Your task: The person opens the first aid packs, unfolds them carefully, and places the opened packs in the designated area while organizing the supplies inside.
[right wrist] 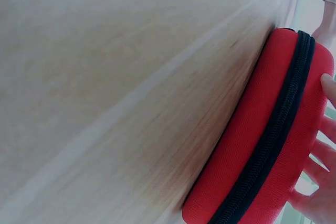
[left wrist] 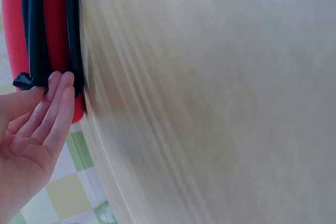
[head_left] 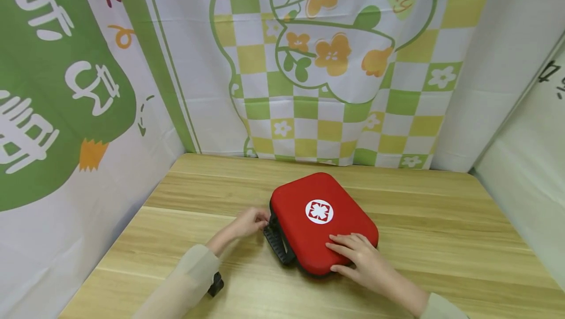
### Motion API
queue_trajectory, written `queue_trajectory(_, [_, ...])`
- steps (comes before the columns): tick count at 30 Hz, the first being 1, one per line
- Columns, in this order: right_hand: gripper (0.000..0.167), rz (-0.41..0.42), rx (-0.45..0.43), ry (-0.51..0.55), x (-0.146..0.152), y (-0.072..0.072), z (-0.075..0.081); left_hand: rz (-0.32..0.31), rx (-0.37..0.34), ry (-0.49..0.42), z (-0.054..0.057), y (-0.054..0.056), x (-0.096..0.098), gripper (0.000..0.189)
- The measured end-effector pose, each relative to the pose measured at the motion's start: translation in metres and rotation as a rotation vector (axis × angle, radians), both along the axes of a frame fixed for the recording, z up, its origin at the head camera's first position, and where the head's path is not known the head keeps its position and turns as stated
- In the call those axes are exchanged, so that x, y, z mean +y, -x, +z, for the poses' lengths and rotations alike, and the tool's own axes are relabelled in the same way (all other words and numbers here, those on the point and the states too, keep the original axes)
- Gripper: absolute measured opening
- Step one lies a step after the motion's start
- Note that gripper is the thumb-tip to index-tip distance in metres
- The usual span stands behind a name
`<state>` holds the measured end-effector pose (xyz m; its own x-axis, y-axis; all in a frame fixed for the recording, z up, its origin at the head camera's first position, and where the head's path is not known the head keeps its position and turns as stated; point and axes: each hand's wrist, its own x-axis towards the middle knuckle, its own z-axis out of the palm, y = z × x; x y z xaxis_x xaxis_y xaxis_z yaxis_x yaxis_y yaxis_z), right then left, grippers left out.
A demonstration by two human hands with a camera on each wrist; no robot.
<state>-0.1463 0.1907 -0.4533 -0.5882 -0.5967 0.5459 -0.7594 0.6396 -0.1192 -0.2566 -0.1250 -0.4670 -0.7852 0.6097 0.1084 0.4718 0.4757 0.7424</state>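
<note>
A red first-aid case (head_left: 328,189) with a white cross emblem lies flat on the wooden table. Its black carrying handle (head_left: 277,246) points to the lower left. My left hand (head_left: 248,222) pinches at the far end of this handle, where it joins the case; in the left wrist view the thumb and fingertips (left wrist: 65,80) meet there beside the black zipper band (left wrist: 73,24) and hide what is between them. Spread over the near right corner of the lid, my right hand (head_left: 364,262) rests with fairly straight fingers. A zipper (right wrist: 283,114) runs along the case's side in the right wrist view.
The wooden table (head_left: 441,221) reaches back to a hanging cloth (head_left: 304,132) with green and yellow checks. More printed cloth (head_left: 57,88) hangs on the left, and a pale cloth (head_left: 529,176) on the right. A black device (head_left: 216,284) is at my left wrist.
</note>
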Motion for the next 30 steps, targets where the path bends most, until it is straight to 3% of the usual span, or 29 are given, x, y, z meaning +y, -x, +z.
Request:
queue_trajectory(5, [0.044, -0.011, 0.001, 0.01, -0.001, -0.001, -0.001, -0.008, -0.131, -0.086, 0.0, -0.007, 0.0, 0.008])
queue_trajectory(13, [0.044, -0.012, 0.003, 0.025, -0.004, -0.001, -0.002, -0.067, -0.241, -0.138, 0.004, -0.022, 0.002, 0.008])
queue_trajectory(25, [0.044, -0.06, 0.019, 0.025, -0.013, -0.004, -0.003, -0.131, -0.196, -0.086, 0.022, -0.057, 0.019, 0.012])
queue_trajectory(30, [0.044, -0.064, 0.033, 0.036, -0.018, -0.004, -0.003, -0.145, -0.214, -0.063, 0.017, -0.065, 0.023, 0.01])
